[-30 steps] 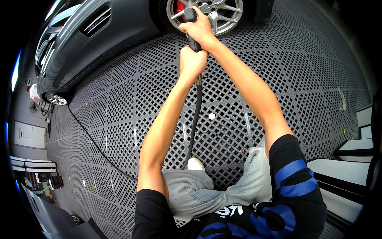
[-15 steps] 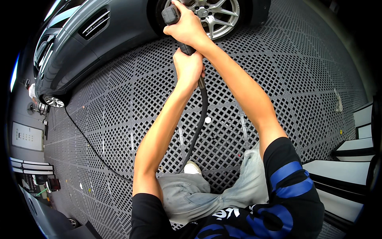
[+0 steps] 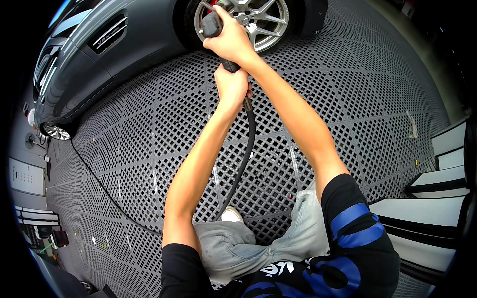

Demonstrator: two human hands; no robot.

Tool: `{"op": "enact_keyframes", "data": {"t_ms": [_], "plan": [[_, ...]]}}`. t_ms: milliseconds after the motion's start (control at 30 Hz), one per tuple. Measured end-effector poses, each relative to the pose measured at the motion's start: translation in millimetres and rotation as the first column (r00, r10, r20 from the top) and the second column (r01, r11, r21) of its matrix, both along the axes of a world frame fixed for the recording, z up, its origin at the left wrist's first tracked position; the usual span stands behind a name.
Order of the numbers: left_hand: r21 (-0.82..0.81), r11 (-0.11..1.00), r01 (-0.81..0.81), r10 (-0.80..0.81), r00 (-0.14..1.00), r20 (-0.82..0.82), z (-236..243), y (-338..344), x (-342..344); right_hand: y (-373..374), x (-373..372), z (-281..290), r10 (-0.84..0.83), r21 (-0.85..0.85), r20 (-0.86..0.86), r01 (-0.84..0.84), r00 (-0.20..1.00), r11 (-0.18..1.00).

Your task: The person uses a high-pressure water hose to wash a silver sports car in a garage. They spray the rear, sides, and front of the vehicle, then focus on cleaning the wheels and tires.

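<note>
My right hand [image 3: 231,38] is closed around the upper body of a black hose-fed spray tool [image 3: 211,25], whose head sits over a silver alloy wheel [image 3: 268,27] with a red brake caliper behind it. Just below, my left hand [image 3: 231,85] grips the same tool's lower handle, fingers wrapped round it. A thick black hose [image 3: 249,139] runs from the handle down beside my left foot. The tool's tip is mostly hidden by my right hand and the head, so I cannot tell whether it touches the wheel.
The dark grey car [image 3: 94,74] spans the upper left. Grey grid flooring [image 3: 357,99] surrounds me, with a thin cable [image 3: 104,184] across it. Striped white-and-black panels [image 3: 417,213] line the right. A person in white [image 3: 31,117] stands at the far left beyond the car.
Both hands and the tool have shifted left, and the tool now leans further left, its head over the wheel's left part. The view has also drifted slightly, moving the car left in the picture.
</note>
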State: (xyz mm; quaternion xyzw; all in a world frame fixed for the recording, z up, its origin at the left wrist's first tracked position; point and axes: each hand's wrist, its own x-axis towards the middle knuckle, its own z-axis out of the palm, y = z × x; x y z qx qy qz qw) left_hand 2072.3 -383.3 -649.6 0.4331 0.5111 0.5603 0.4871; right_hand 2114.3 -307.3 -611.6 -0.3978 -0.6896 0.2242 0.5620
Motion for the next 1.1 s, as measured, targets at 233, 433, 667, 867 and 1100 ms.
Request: {"op": "enact_keyframes", "data": {"t_ms": [233, 433, 667, 867, 1100], "plan": [[0.014, 1.0, 0.001, 0.0, 0.998, -0.068, 1.6, 11.1, -0.5, 15.4, -0.7, -4.4, 0.002, 0.117, -0.091, 0.008, 0.996, 0.993], [0.006, 0.997, 0.08, -0.08, 0.997, -0.019, 6.6, 23.6, 15.2, 26.7, 13.3, -11.2, -0.097, 0.077, -0.083, 0.103, 0.992, 0.992], [0.001, 0.984, 0.176, -0.176, 0.984, 0.023, 3.0, 38.2, 16.4, 25.4, 34.9, -5.8, -0.017, -0.091, -0.057, 0.012, 0.998, 0.996], [-0.022, 0.971, 0.237, -0.238, 0.971, -0.023, 1.1, 48.9, 8.3, 36.9, 24.9, -17.5, -0.22, -0.031, -0.112, 0.218, 0.969, 0.975], [-0.071, 0.964, 0.255, -0.257, 0.966, -0.019, -12.8, 61.1, 6.7, 39.5, 26.4, -26.4, -0.267, -0.045, -0.101, 0.264, 0.958, 0.963]]}}
